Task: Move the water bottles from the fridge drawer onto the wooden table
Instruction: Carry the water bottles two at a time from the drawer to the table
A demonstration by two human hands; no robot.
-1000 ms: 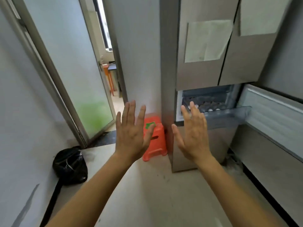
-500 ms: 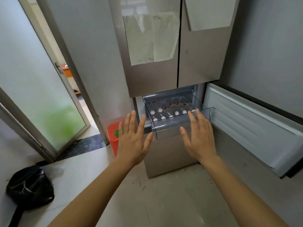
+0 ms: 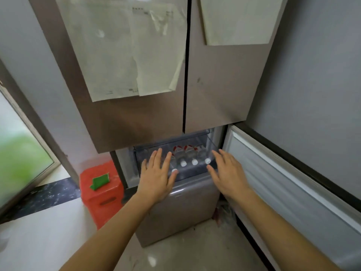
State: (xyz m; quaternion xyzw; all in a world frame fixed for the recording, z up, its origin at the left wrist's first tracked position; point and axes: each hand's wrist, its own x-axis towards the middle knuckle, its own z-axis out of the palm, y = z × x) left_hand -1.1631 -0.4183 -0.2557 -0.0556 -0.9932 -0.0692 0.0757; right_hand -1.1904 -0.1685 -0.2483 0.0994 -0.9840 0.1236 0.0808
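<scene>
Water bottles (image 3: 184, 154) in fridge drawer (image 3: 195, 174) behind flat-spread left hand (image 3: 156, 179), right hand (image 3: 228, 174); orange stool (image 3: 101, 194) beside.

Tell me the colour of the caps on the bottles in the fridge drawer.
The caps are white, clearest in the head view.

My left hand (image 3: 156, 178) covers the left part of the clear drawer (image 3: 193, 174), so I cannot count the water bottles (image 3: 183, 154) lying in it, and their red labels are a blur. I cannot tell whether it touches the drawer front. The print on the papers (image 3: 117, 51) is too small to read, and the top edge crops them.
</scene>
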